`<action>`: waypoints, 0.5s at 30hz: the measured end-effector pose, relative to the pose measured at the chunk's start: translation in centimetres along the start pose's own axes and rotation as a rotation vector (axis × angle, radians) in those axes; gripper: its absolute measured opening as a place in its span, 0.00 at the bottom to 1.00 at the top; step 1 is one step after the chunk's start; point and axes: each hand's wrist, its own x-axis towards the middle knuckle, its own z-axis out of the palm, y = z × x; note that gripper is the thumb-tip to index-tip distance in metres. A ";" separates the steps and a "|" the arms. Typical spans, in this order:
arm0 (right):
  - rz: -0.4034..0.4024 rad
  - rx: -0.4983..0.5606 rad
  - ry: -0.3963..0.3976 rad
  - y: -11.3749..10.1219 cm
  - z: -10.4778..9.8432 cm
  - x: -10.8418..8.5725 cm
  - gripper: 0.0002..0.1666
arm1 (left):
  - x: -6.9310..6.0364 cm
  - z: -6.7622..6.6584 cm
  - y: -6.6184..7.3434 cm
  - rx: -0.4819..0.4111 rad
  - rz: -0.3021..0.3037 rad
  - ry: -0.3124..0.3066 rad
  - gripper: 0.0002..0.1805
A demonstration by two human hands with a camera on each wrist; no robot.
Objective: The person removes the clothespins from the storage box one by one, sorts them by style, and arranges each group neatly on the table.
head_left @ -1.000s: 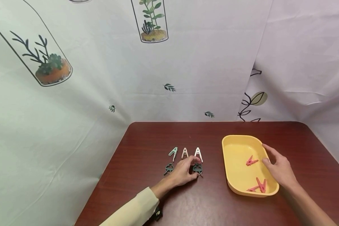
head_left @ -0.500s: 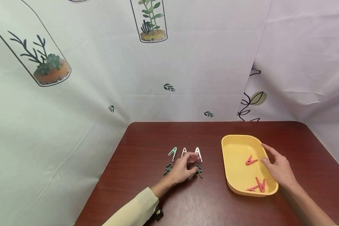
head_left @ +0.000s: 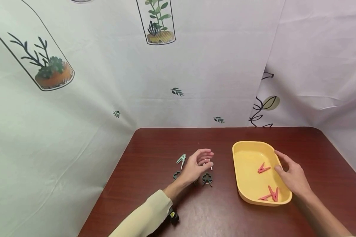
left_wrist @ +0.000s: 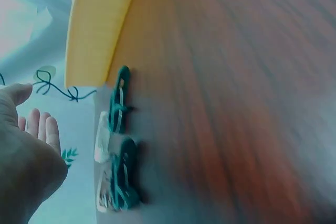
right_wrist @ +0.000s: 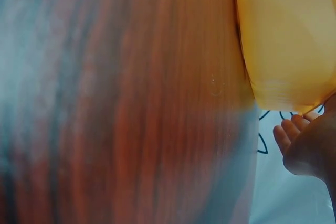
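Observation:
My left hand is raised over the small spring clips in the head view, fingers loosely bent, with nothing seen between them. Partly hidden behind its fingers is a white clip. Just below the hand lies a dark green clip; a second dark green clip sits left of the wrist. Farther left is a mint clip. In the left wrist view a beige clip shows beside the green ones. My right hand holds the right rim of a yellow tray, thumb over the edge.
Several pink clips lie inside the tray. The brown table runs back to a printed white cloth. A black object shows under the left sleeve.
My left hand has moved up and away from the right-hand dark green clip, which lies in view again. The hand now covers the beige clip and part of the white one. My right hand stays put.

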 end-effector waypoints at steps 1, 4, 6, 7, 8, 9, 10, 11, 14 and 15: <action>0.001 0.000 0.001 0.0 0.0 0.0 0.33 | 0.2 0.3 0.1 -0.014 0.006 0.004 0.27; 0.006 0.003 0.001 0.0 0.0 0.0 0.33 | 0.8 1.2 0.4 -0.040 0.017 0.016 0.26; 0.012 0.008 -0.001 0.0 0.0 0.0 0.33 | 1.2 1.8 0.6 -0.051 0.016 0.015 0.26; 0.015 0.011 -0.003 0.0 0.0 0.0 0.33 | 1.3 2.1 0.7 -0.052 0.013 0.016 0.27; 0.018 0.012 -0.005 0.0 0.1 0.0 0.34 | 1.5 2.5 0.8 -0.063 0.014 0.014 0.26; 0.020 0.015 -0.006 0.0 0.1 0.0 0.34 | 1.6 2.8 0.8 -0.066 0.014 0.010 0.27; 0.021 0.017 -0.008 0.0 0.1 0.0 0.34 | 1.8 3.1 0.9 -0.070 0.012 0.004 0.27; 0.022 0.016 -0.008 0.0 0.1 0.0 0.34 | 2.0 3.5 1.0 -0.073 0.012 -0.001 0.27; 0.021 0.016 -0.007 0.0 0.1 0.0 0.34 | 2.6 4.6 1.3 -0.085 0.011 -0.021 0.27; 0.021 0.016 -0.007 0.0 0.1 0.0 0.34 | 2.8 5.0 1.4 -0.085 0.007 -0.029 0.27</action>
